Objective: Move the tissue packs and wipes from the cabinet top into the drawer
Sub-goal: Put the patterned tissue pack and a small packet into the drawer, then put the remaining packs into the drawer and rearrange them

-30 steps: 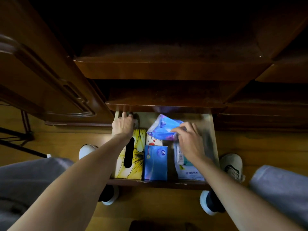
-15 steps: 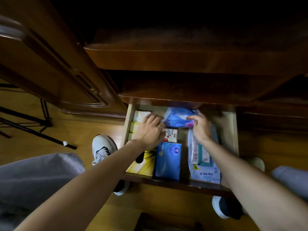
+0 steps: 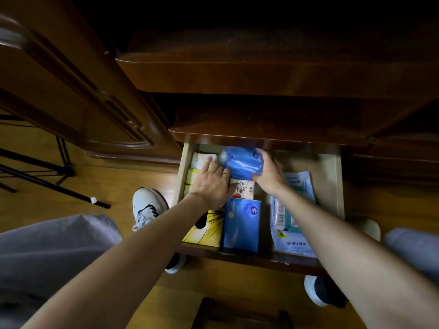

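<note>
An open wooden drawer (image 3: pixel 330 186) holds several packs. A soft blue tissue pack (image 3: pixel 242 163) lies at the drawer's back, half under the cabinet edge. My right hand (image 3: pixel 268 174) grips its right side. My left hand (image 3: pixel 213 184) lies flat with fingers spread, touching the pack's left side and resting over small white and yellow packs (image 3: pixel 199 167). In front sit a white cartoon-print pack (image 3: pixel 243 188), a blue tissue box (image 3: pixel 241 224), a yellow tissue box (image 3: pixel 206 230) and a large wipes pack (image 3: pixel 294 224).
The dark cabinet top (image 3: pixel 261 74) overhangs the drawer. An open cabinet door (image 3: pixel 71 91) stands to the left. My shoes (image 3: pixel 145 207) stand on the wooden floor beside the drawer. Black stand legs (image 3: pixel 47 176) cross the floor at left.
The blue pack has gone from tilted above the drawer to lying deeper at its back. My left hand moved from the back left corner to the pack's left side.
</note>
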### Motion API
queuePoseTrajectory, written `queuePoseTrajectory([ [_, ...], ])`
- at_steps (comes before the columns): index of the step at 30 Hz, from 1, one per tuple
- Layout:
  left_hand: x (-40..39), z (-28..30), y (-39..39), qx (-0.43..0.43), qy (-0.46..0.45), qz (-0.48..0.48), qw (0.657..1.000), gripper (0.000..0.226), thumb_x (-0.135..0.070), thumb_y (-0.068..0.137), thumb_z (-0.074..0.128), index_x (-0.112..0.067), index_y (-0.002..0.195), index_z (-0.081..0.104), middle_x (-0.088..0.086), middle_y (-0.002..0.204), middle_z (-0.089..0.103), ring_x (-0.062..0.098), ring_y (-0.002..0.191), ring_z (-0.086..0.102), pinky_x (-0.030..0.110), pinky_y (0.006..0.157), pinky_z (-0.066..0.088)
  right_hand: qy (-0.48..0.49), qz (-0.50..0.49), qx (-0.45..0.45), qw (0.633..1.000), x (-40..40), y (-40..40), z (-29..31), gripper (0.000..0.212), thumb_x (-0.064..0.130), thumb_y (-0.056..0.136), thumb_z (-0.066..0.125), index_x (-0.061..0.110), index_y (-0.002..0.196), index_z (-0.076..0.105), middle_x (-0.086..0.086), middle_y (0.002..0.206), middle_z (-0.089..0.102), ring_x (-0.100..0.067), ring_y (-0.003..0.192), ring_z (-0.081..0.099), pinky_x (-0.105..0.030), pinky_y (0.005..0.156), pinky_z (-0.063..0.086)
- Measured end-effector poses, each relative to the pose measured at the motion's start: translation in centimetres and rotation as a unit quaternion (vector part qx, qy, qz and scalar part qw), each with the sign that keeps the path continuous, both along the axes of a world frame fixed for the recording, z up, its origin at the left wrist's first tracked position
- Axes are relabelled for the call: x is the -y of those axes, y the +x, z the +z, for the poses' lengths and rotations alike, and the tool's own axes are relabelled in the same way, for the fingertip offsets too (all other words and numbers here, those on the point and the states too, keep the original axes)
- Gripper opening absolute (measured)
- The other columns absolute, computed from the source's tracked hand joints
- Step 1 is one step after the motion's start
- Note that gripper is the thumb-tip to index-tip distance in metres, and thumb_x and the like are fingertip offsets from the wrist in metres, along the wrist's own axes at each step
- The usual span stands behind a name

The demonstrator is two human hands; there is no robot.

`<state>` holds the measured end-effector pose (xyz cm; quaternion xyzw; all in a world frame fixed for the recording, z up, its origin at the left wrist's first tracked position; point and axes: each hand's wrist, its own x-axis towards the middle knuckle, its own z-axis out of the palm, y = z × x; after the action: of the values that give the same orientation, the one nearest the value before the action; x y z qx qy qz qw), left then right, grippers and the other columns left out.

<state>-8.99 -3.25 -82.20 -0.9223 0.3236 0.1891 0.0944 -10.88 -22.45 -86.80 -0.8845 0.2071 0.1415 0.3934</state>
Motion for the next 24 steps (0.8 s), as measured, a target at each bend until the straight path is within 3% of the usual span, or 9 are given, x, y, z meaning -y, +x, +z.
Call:
queuePoseTrajectory([
  [2,0.8,0.4,0.8,0.009,0.058,-0.031,0.998,0.069,-0.053,0.104,0.014,-0.012,0.149,0.046,0.013,0.152,0.051,0.03,0.153,0.023,0.052,0.126,-0.001,-0.101,0.01,-0.003,0.995,0.1,0.0,-0.2,0.074,0.024,0.091,0.071,0.034,0.152,0.031,-0.008,0.146,0.044,-0.029,0.122,0.055,-0.041,0.082,0.053],
  [4,1.7,0.6,1.7,0.007,0.109,-0.062,0.992,0.069,-0.053,0.104,0.012,-0.014,0.149,0.047,0.012,0.149,0.056,0.03,0.152,0.029,0.052,0.126,-0.004,-0.162,0.049,-0.004,0.986,0.4,-0.1,-0.4,0.065,0.035,0.094,0.066,0.035,0.151,0.034,-0.007,0.139,0.053,-0.026,0.108,0.062,-0.029,0.063,0.043],
  [9,2.5,1.0,2.4,-0.018,0.096,-0.04,0.994,0.072,-0.059,0.104,0.017,-0.012,0.158,0.031,0.015,0.154,0.048,0.029,0.148,0.037,0.046,0.127,-0.004,-0.153,0.063,-0.001,0.986,0.7,-0.6,0.5,0.057,0.046,0.1,0.05,0.039,0.152,0.028,-0.008,0.113,0.063,-0.026,0.099,0.06,-0.036,0.071,0.045],
  [12,2.0,3.2,1.7,-0.005,-0.007,-0.024,1.0,0.062,-0.054,0.105,0.03,-0.015,0.152,0.039,0.012,0.153,0.049,0.027,0.141,0.046,0.042,0.126,0.015,-0.146,0.092,-0.016,0.985,1.8,-1.2,3.2,0.056,0.044,0.099,0.051,0.036,0.151,0.031,-0.01,0.127,0.063,-0.032,0.118,0.056,-0.039,0.084,0.045],
  [15,1.2,8.0,1.0,0.01,-0.067,-0.01,0.998,0.049,-0.047,0.105,0.04,-0.019,0.144,0.049,0.006,0.142,0.056,0.027,0.124,0.06,0.039,0.101,0.045,-0.115,0.143,-0.042,0.982,3.5,-1.8,8.0,0.035,0.037,0.094,0.06,0.033,0.128,0.061,-0.003,0.122,0.07,-0.027,0.114,0.063,-0.033,0.087,0.048],
  [18,0.5,15.0,-0.1,0.1,-0.114,-0.056,0.987,0.038,-0.042,0.103,0.04,-0.027,0.133,0.059,-0.002,0.128,0.061,0.026,0.106,0.069,0.037,0.077,0.055,-0.057,0.157,0.003,0.986,4.8,-3.0,15.5,0.02,0.031,0.088,0.066,0.031,0.107,0.074,0.01,0.098,0.076,-0.012,0.095,0.071,-0.029,0.083,0.055],
  [20,0.4,20.7,-1.2,0.182,-0.222,-0.119,0.95,0.03,-0.034,0.101,0.046,-0.024,0.118,0.069,-0.003,0.109,0.069,0.025,0.092,0.072,0.039,0.067,0.056,-0.061,0.157,0.075,0.983,5.3,-3.9,21.7,0.018,0.037,0.08,0.064,0.035,0.093,0.076,0.017,0.08,0.075,-0.001,0.078,0.07,-0.029,0.076,0.057],
  [22,0.4,26.4,-2.0,0.279,-0.353,-0.202,0.87,0.023,-0.024,0.098,0.054,-0.016,0.104,0.074,0.001,0.092,0.071,0.026,0.078,0.069,0.038,0.058,0.053,-0.119,0.163,0.185,0.962,5.5,-5.2,28.0,0.025,0.049,0.075,0.056,0.036,0.084,0.074,0.018,0.067,0.07,0.001,0.067,0.066,-0.027,0.064,0.054],
  [24,0.8,32.3,-2.2,0.371,-0.425,-0.244,0.789,0.02,-0.022,0.097,0.056,-0.012,0.1,0.074,0.004,0.086,0.067,0.027,0.074,0.061,0.04,0.059,0.049,-0.177,0.158,0.338,0.911,5.7,-6.9,34.0,0.026,0.05,0.08,0.054,0.031,0.077,0.071,0.014,0.059,0.064,-0.004,0.059,0.06,-0.019,0.054,0.043],
])
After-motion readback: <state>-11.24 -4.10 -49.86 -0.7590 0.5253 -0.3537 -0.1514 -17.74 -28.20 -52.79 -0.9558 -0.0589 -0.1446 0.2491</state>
